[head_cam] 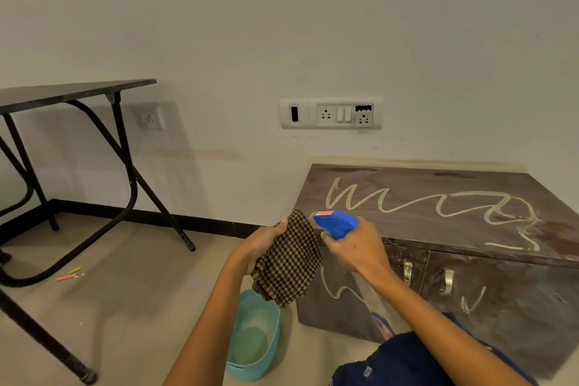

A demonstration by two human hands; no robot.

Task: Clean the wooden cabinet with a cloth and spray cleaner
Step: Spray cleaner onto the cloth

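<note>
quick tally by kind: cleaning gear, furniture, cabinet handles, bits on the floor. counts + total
Cleaning gear: 3 (checked cloth in left hand, blue spray bottle in right hand, teal tub)
Furniture: 2 (wooden cabinet, black folding table)
Cabinet handles: 2 ()
Small sticks on the floor: 2 (yellow stick, pink stick)
Total: 9
</note>
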